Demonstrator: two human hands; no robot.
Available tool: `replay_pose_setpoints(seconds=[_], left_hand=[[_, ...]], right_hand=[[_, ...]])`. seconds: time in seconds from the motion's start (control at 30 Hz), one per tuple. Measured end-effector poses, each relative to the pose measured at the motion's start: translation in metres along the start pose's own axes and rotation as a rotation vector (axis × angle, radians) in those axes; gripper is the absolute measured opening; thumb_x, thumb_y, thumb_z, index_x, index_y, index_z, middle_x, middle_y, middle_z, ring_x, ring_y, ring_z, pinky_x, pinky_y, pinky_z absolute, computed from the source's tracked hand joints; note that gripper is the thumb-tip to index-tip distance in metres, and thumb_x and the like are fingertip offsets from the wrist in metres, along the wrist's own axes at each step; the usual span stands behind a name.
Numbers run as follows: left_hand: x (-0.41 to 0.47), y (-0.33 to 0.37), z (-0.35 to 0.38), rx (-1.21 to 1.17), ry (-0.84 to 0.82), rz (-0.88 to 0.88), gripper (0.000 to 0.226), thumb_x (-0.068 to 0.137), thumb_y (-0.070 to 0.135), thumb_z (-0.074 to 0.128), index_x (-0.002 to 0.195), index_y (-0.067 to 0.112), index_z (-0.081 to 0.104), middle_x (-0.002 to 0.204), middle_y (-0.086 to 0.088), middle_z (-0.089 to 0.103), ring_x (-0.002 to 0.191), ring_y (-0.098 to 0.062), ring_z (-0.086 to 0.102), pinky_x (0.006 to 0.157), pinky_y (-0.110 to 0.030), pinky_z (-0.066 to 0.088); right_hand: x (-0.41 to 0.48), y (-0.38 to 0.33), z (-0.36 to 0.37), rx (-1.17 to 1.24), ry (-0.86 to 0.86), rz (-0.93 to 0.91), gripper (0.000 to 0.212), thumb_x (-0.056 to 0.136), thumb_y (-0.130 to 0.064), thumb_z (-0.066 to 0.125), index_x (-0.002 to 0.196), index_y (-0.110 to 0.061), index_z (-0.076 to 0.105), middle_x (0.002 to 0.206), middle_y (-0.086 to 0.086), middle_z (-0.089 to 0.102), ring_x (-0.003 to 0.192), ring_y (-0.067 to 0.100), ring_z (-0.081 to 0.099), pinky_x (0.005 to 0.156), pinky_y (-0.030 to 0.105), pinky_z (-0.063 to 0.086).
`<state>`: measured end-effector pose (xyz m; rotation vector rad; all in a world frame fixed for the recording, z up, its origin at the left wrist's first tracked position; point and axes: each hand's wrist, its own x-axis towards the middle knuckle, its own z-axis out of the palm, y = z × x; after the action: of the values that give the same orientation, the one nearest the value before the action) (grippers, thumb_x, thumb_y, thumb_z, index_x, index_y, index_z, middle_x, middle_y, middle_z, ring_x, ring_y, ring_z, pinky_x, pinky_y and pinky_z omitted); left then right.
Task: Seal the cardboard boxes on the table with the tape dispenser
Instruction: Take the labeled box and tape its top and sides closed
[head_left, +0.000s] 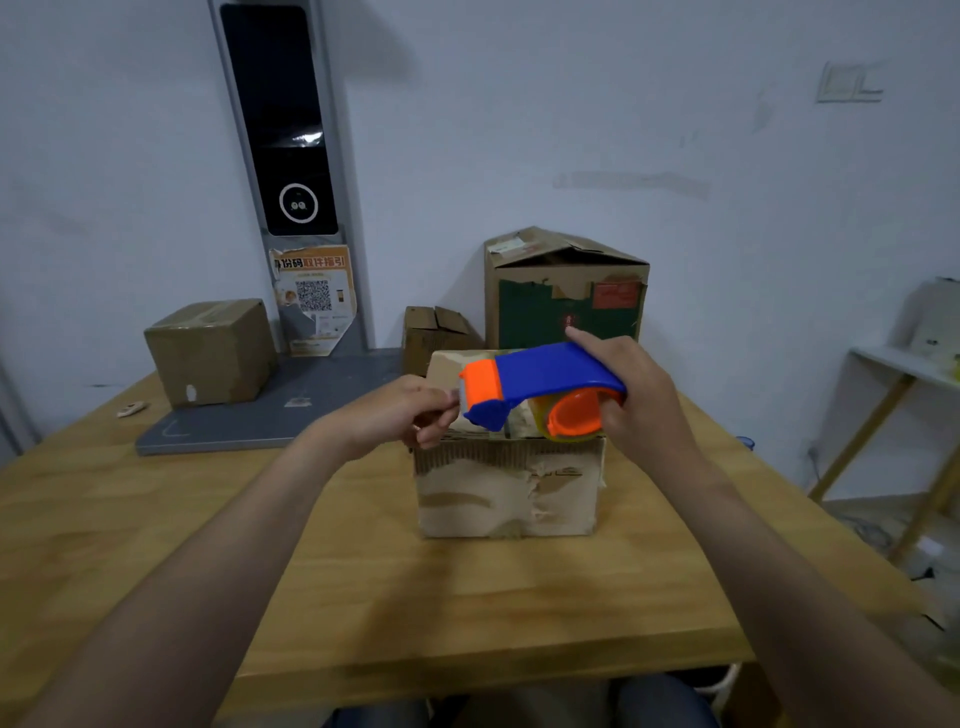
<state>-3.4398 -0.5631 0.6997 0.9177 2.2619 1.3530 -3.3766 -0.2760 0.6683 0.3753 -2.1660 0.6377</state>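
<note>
Tape dispenser (540, 382), blue w/ orange nose, is up over the torn cardboard box (511, 483) mid table (363, 571). Right hand (631, 395) wraps fingers round its roll end. Left hand (402, 413) pinches at the nose, prob the tape end, too blurry tbh.

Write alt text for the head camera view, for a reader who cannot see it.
A right hand holds a blue and orange plastic tape dispenser above a worn brown cardboard box on a light wooden table, while the left hand pinches at the dispenser's orange front end. Three more cardboard boxes stand behind.
</note>
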Motion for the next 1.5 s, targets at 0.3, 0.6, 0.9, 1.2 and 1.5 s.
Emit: replay_pose_setpoints(seconds=[0.3,0.6,0.9,1.2,1.5], left_hand=[[-0.018,-0.066,-0.037,-0.02,0.217,-0.056,0.043,0.108,0.027,0.041,0.067,0.013,0.043,0.054,-0.002,0.039,0.054,-0.018,0.038,0.062,-0.034,0.035],[-0.002,-0.098,-0.024,-0.019,0.409,-0.012,0.052,0.108,0.032,0.043,0.061,0.013,0.037,0.054,-0.004,0.036,0.051,-0.019,0.039,0.059,-0.034,0.039],[0.003,-0.123,-0.019,-0.018,0.397,-0.036,0.055,0.107,0.04,0.042,0.054,0.025,0.038,0.054,0.001,0.038,0.053,-0.018,0.041,0.061,-0.035,0.041],[0.011,-0.134,-0.01,-0.048,0.39,-0.075,0.056,0.108,0.038,0.039,0.053,0.027,0.041,0.056,0.003,0.04,0.054,-0.016,0.041,0.059,-0.035,0.04],[0.024,-0.139,0.029,-0.244,0.502,-0.106,0.047,0.111,0.034,0.033,0.069,0.014,0.04,0.051,0.009,0.039,0.048,-0.012,0.037,0.05,-0.031,0.034]], right_hand=[[-0.04,0.059,-0.012,-0.041,0.138,0.092,0.079,0.074,0.024,0.056,0.141,-0.018,0.053,0.12,0.01,0.061,0.106,0.022,0.057,0.087,0.041,0.053],[-0.034,0.059,0.01,-0.079,0.166,0.101,0.072,0.083,0.02,0.06,0.141,-0.021,0.052,0.122,0.012,0.054,0.109,0.02,0.051,0.079,0.015,0.04],[-0.034,0.056,0.015,-0.104,0.161,0.084,0.069,0.085,0.016,0.062,0.142,-0.022,0.051,0.122,0.011,0.053,0.109,0.023,0.053,0.077,0.031,0.051],[-0.033,0.055,0.016,-0.156,0.116,0.095,0.069,0.088,0.01,0.064,0.144,-0.027,0.049,0.127,0.009,0.052,0.114,0.023,0.052,0.075,0.038,0.057],[-0.03,0.052,0.018,-0.161,0.116,0.119,0.067,0.087,0.013,0.059,0.143,-0.023,0.051,0.124,0.01,0.054,0.111,0.026,0.054,0.075,0.042,0.057]])
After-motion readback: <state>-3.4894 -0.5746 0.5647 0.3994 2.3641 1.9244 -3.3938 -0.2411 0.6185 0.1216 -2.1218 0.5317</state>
